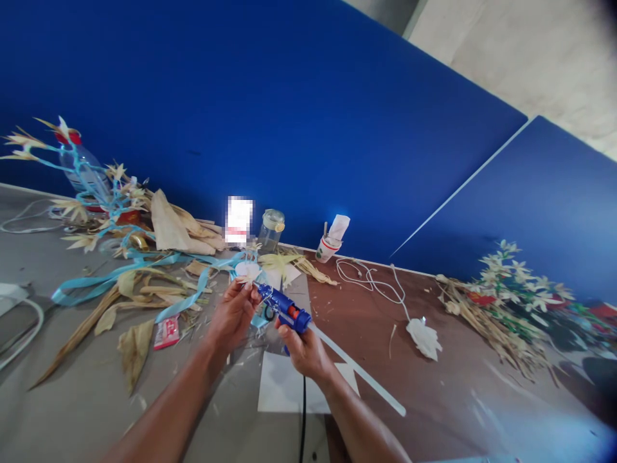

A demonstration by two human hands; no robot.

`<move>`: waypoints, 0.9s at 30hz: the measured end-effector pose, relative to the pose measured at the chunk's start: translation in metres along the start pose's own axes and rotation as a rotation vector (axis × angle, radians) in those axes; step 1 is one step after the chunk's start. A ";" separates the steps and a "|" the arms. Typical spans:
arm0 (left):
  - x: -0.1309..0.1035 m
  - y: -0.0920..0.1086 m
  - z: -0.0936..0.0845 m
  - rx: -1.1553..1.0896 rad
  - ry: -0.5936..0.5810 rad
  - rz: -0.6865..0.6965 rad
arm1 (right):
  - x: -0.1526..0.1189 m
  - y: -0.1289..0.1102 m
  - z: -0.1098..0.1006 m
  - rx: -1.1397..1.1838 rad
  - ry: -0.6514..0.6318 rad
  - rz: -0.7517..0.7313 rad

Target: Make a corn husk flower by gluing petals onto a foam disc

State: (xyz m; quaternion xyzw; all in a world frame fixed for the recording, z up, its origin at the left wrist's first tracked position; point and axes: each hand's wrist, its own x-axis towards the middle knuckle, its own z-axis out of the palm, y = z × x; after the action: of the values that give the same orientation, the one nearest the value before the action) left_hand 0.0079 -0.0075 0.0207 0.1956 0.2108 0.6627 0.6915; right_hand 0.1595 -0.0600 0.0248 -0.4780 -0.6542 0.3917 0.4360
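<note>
My right hand [304, 347] is wrapped round the handle of a blue hot glue gun [284, 307]. A long whitish glue stick [366, 376] sticks out of its back end, and a black cord hangs below. The gun's tip points up and left, close to the fingers of my left hand [236, 308]. Those fingers pinch a small pale husk flower [247, 279]; its exact shape is partly hidden by the fingers. Under the hands lies a white paper sheet [279, 386].
On the left are dry husks [171, 225], a light blue ribbon [96, 289], a plastic bottle [84, 170] and a pink packet [166, 332]. A glass jar [271, 231] and a paper cup [329, 247] stand by the blue partition. White flowers [523, 280], a cable [371, 280] and crumpled tissue [424, 339] lie right.
</note>
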 end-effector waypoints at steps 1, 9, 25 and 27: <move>0.000 0.000 0.000 -0.001 -0.014 -0.002 | 0.000 0.001 0.000 -0.001 -0.004 -0.005; 0.002 -0.002 -0.003 -0.016 -0.043 -0.016 | 0.003 0.001 -0.001 -0.016 -0.016 -0.058; 0.002 0.000 -0.006 0.018 -0.027 -0.010 | 0.008 -0.012 -0.021 -0.351 0.106 -0.183; 0.001 0.001 -0.005 0.024 -0.041 -0.005 | 0.012 -0.005 -0.029 -0.584 0.158 -0.141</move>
State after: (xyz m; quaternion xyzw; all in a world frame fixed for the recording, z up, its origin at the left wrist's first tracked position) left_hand 0.0043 -0.0066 0.0172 0.2169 0.2048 0.6543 0.6949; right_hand 0.1842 -0.0471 0.0405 -0.5654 -0.7348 0.1172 0.3558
